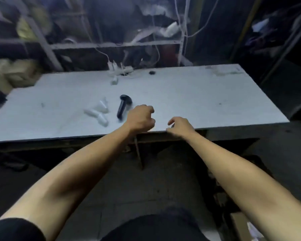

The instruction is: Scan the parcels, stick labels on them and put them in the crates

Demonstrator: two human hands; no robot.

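A black handheld scanner lies on the pale table, just left of my left hand. That hand hovers over the table's front part with its fingers curled into a fist, and I see nothing in it. My right hand rests at the table's front edge with loosely curled fingers; blur hides whether it pinches anything. Several small white parcels lie left of the scanner. No crate or label is in sight.
A white power strip with cables and a small black object sit at the table's back edge. Metal shelving crammed with bags stands behind. A cardboard box is on the floor at lower right.
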